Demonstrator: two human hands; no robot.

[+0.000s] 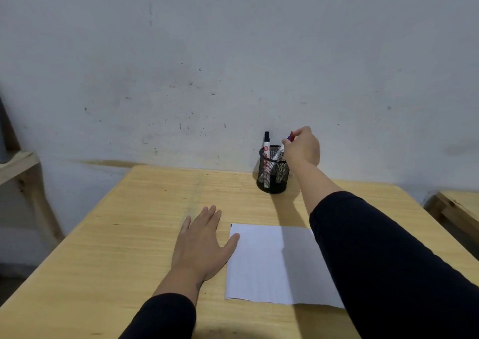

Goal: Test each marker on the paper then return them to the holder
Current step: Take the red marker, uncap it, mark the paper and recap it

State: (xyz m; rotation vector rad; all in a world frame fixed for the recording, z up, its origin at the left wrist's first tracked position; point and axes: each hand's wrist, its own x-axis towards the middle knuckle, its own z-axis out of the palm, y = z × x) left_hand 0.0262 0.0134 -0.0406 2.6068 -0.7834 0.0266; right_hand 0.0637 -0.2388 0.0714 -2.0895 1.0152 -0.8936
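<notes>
Table (124, 235): light wood, its far edge stands against a grey-white wall (207, 53) with small dark spots.
Holder (272, 172): black mesh cup, upright, on the far part of the table, close to the wall and to the right of the middle.
Black-capped marker (266, 144): stands nearly upright in the left part of the holder, the black cap points up above the rim.
Held marker (280, 152): white body, it leans to the right in the holder; the upper end with blue and red colour shows at the fingertips.
Right hand (302, 148): it reaches over the right side of the holder, the fingers are pinched on the upper end of the held marker. The sleeve (388, 261) is dark and covers the arm until the forearm.
Left hand (202, 242): lies flat on the table, palm down, the fingers spread a little; the thumb touches the left edge of the paper.
Paper (269, 263): white sheet on the near part of the table, between the two arms; a small dark stroke is at its far left corner. The right arm hides its right side.
Other markers: more bodies show through the mesh, but how many, one cannot tell.
</notes>
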